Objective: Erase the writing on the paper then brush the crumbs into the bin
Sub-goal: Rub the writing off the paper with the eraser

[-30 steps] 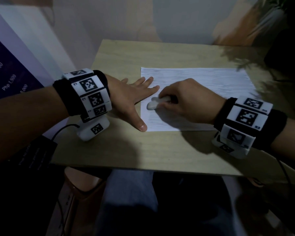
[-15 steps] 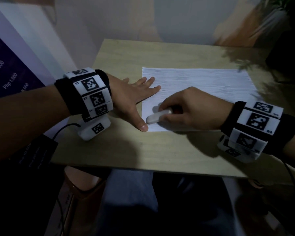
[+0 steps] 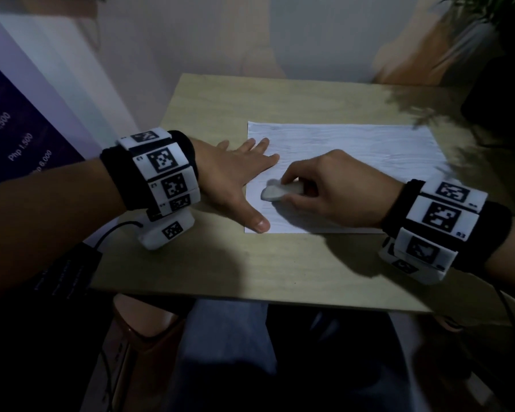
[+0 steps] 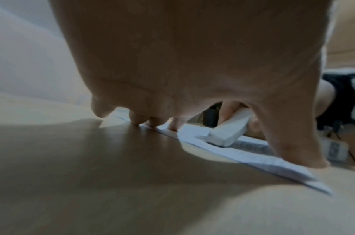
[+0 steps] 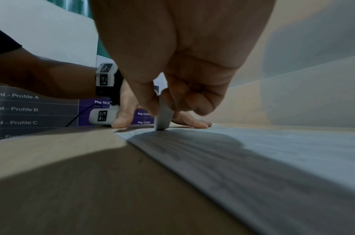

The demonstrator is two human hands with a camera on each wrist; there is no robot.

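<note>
A white sheet of paper covered in faint pencil lines lies on the wooden table. My left hand lies flat with spread fingers, pressing the paper's left edge; its thumb sits at the near left corner. My right hand pinches a white eraser, whose tip touches the paper near the left edge. In the left wrist view the eraser stands tilted on the paper. In the right wrist view the eraser is held between thumb and fingers, its end on the paper. No bin is in view.
A purple price banner stands left of the table. A dark object and plant leaves sit at the far right corner. A brown stool or bag and my legs are below the table's near edge.
My right hand slid the eraser toward me along the paper's left side, then back up and slightly right. The left hand has stayed pressed in place.
</note>
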